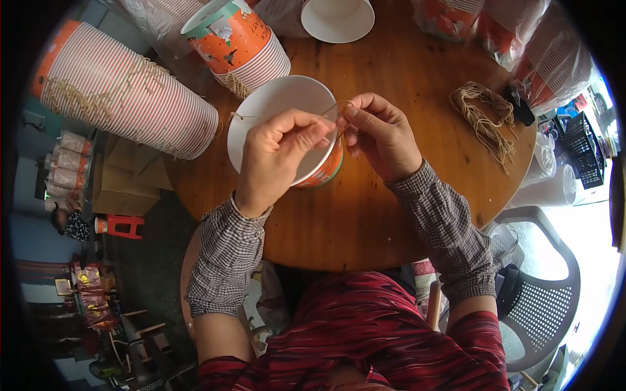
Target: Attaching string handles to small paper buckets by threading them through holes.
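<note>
A round paper bucket, white inside with an orange printed outside, stands on the wooden table right in front of me. Thin tan cord runs over its opening, and one end meets the bucket's left rim. Above the bucket's opening, my left hand has its thumb and fingers pinched together on the cord. My right hand pinches a small loop of the same cord beyond the right rim. The fingertips of both hands are close together but apart. Part of the cord is hidden behind my fingers.
Nested striped buckets lie at the left, cords hanging on them. Another stack stands behind the bucket, beside a white bucket. A cord bundle lies right, near plastic-wrapped stacks. A grey chair stands beside the table.
</note>
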A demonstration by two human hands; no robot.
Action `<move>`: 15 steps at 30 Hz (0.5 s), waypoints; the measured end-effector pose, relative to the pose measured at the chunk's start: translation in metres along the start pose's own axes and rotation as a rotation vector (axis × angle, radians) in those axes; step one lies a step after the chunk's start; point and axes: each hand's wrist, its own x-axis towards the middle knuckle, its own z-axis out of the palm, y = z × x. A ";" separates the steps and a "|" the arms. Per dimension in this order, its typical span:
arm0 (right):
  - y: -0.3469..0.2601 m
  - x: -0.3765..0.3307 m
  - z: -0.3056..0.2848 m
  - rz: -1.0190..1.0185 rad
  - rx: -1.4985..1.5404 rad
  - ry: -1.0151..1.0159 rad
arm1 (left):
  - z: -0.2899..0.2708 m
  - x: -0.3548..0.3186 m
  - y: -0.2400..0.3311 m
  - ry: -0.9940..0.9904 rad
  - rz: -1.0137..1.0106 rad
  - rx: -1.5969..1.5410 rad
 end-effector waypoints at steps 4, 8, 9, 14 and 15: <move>-0.002 -0.001 0.004 -0.029 -0.037 0.024 | -0.006 0.002 -0.003 -0.007 -0.075 -0.099; -0.006 -0.002 0.002 -0.086 -0.112 -0.007 | -0.004 0.004 -0.002 -0.111 -0.151 -0.027; -0.008 -0.003 0.002 -0.085 -0.110 -0.008 | -0.002 0.003 0.000 -0.128 -0.191 -0.012; -0.011 -0.005 0.001 -0.216 -0.174 -0.046 | -0.002 0.007 0.003 -0.138 -0.252 -0.026; -0.010 -0.004 0.003 -0.215 -0.173 -0.045 | -0.001 0.009 0.004 -0.160 -0.277 -0.072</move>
